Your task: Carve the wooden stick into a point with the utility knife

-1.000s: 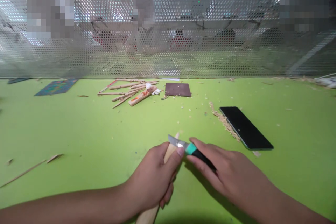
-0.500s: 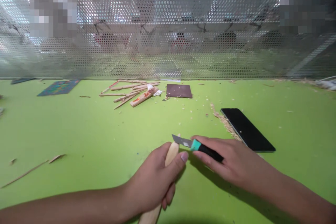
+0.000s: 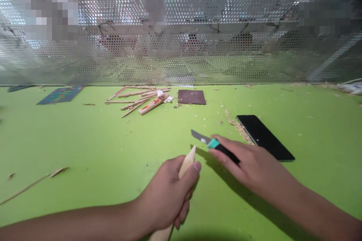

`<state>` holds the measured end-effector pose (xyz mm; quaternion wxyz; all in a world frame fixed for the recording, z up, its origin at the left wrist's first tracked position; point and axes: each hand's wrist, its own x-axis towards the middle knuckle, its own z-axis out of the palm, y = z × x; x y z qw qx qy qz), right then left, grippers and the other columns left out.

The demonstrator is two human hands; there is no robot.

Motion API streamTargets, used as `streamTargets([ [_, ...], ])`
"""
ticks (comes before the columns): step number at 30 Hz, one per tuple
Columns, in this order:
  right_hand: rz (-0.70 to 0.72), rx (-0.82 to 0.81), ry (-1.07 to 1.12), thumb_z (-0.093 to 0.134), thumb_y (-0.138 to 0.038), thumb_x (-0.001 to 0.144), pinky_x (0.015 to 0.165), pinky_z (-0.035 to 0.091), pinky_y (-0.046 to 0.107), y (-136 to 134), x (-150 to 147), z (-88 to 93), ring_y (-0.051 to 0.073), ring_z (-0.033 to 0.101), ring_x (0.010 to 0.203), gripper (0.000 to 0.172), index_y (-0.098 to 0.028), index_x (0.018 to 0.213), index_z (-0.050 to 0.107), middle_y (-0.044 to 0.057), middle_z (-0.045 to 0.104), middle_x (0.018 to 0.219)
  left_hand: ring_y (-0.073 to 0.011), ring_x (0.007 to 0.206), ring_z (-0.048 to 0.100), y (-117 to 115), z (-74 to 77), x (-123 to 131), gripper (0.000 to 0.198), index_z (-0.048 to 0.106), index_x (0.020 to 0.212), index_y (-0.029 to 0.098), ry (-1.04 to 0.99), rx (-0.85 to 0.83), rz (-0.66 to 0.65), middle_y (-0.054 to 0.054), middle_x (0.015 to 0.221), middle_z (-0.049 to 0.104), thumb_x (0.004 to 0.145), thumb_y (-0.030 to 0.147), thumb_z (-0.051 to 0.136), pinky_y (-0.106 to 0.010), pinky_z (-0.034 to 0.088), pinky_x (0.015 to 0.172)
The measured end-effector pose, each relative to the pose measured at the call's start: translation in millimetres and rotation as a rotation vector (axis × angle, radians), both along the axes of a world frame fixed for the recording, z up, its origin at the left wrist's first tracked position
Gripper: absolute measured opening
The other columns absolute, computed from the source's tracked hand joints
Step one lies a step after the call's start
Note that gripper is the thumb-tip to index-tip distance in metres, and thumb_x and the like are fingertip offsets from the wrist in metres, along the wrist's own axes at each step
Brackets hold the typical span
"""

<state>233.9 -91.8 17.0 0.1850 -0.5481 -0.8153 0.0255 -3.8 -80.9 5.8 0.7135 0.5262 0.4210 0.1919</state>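
Slightly apart, edge [image 3: 199, 136] from tip [image 3: 194, 148]: knife [image 3: 214, 144] snug in right hand [image 3: 250, 162], stick [image 3: 186, 165] snug in left hand [image 3: 169, 192].

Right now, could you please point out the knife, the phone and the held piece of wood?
Knife [image 3: 213, 143]: head view, on the green band between blade and handle.
Phone [image 3: 265, 137]: head view, on its dark screen.
Held piece of wood [image 3: 187, 162]: head view, on the pale part below its pointed tip.

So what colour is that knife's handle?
The knife handle is black with a teal front end, in the head view.
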Motion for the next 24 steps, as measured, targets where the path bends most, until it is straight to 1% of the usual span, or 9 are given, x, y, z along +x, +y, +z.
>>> streamTargets([
  [2, -0.039, 0.09, -0.002, 0.041, -0.049, 0.114, 0.066, 0.067, 0.04, 2, 5, 1.5, 0.033, 0.084, 0.085, 0.052, -0.013, 0.135, 0.072, 0.016, 0.085, 0.113, -0.0068, 0.032, 0.041, -1, -1.9, -1, 0.051, 0.047, 0.089, 0.024, 0.009, 0.014, -0.004, 0.012, 0.05, 0.044, 0.103, 0.072, 0.051, -0.016, 0.036, 0.031],
  [4, -0.027, 0.097, 0.005, 0.043, -0.049, 0.113, 0.07, 0.067, 0.04, 3, 7, 2.4, 0.032, 0.084, 0.088, 0.052, -0.014, 0.134, 0.073, 0.016, 0.085, 0.114, -0.0077, 0.032, 0.042, -1, -4.3, -3, 0.05, 0.049, 0.093, 0.023, 0.026, 0.027, -0.019, 0.012, 0.048, 0.046, 0.103, 0.072, 0.05, -0.016, 0.037, 0.032],
  [7, 0.044, -0.006, -0.005, 0.042, -0.049, 0.113, 0.074, 0.067, 0.041, 2, 7, 2.4, 0.031, 0.084, 0.091, 0.05, -0.016, 0.133, 0.073, 0.014, 0.085, 0.116, -0.0084, 0.034, 0.043, -1, -6.6, -4, 0.052, 0.051, 0.1, 0.023, 0.031, 0.037, -0.027, 0.011, 0.049, 0.048, 0.101, 0.075, 0.05, -0.017, 0.038, 0.033],
  [10, 0.097, -0.122, 0.016, 0.045, -0.049, 0.112, 0.076, 0.066, 0.039, 0, 2, 4.3, 0.029, 0.083, 0.089, 0.044, -0.022, 0.13, 0.075, 0.011, 0.085, 0.112, -0.0088, 0.034, 0.043, -1, -6.4, -4, 0.056, 0.053, 0.103, 0.023, 0.041, 0.063, -0.029, 0.01, 0.05, 0.049, 0.1, 0.078, 0.049, -0.017, 0.037, 0.033],
  [13, 0.146, -0.221, 0.083, 0.05, -0.048, 0.111, 0.072, 0.062, 0.033, -2, -4, 9.9, 0.025, 0.081, 0.079, 0.034, -0.029, 0.118, 0.077, 0.005, 0.085, 0.098, -0.0092, 0.034, 0.042, -2, -4.0, -3, 0.058, 0.055, 0.109, 0.022, 0.064, 0.072, -0.045, 0.011, 0.047, 0.048, 0.1, 0.08, 0.047, -0.017, 0.037, 0.034],
  [15, 0.179, -0.267, 0.109, 0.051, -0.047, 0.111, 0.068, 0.059, 0.03, -3, -7, 13.5, 0.023, 0.079, 0.076, 0.031, -0.03, 0.112, 0.077, 0.003, 0.084, 0.092, -0.0092, 0.034, 0.041, -2, -2.2, -3, 0.06, 0.055, 0.11, 0.022, 0.084, 0.066, -0.051, 0.011, 0.045, 0.048, 0.099, 0.08, 0.047, -0.017, 0.037, 0.034],
  [17, 0.193, -0.292, 0.116, 0.05, -0.047, 0.111, 0.067, 0.057, 0.029, -4, -8, 14.9, 0.023, 0.078, 0.074, 0.031, -0.029, 0.112, 0.076, 0.003, 0.083, 0.09, -0.0091, 0.033, 0.04, -2, -0.8, -3, 0.061, 0.055, 0.109, 0.021, 0.107, 0.065, -0.054, 0.011, 0.043, 0.047, 0.099, 0.081, 0.047, -0.016, 0.036, 0.034],
  [19, 0.187, -0.286, 0.114, 0.05, -0.047, 0.111, 0.067, 0.057, 0.03, -5, -9, 13.5, 0.024, 0.078, 0.076, 0.031, -0.029, 0.115, 0.075, 0.004, 0.083, 0.092, -0.0094, 0.032, 0.039, -1, -0.3, -2, 0.062, 0.055, 0.108, 0.021, 0.121, 0.064, -0.055, 0.012, 0.042, 0.046, 0.098, 0.082, 0.046, -0.016, 0.035, 0.033],
  [24, 0.127, -0.161, 0.067, 0.053, -0.047, 0.109, 0.069, 0.062, 0.034, -12, -12, 3.9, 0.028, 0.082, 0.079, 0.036, -0.026, 0.128, 0.074, 0.009, 0.086, 0.1, -0.0101, 0.031, 0.039, -1, -2.6, -1, 0.058, 0.054, 0.104, 0.022, 0.115, 0.073, -0.043, 0.012, 0.041, 0.045, 0.1, 0.079, 0.046, -0.017, 0.034, 0.031],
])
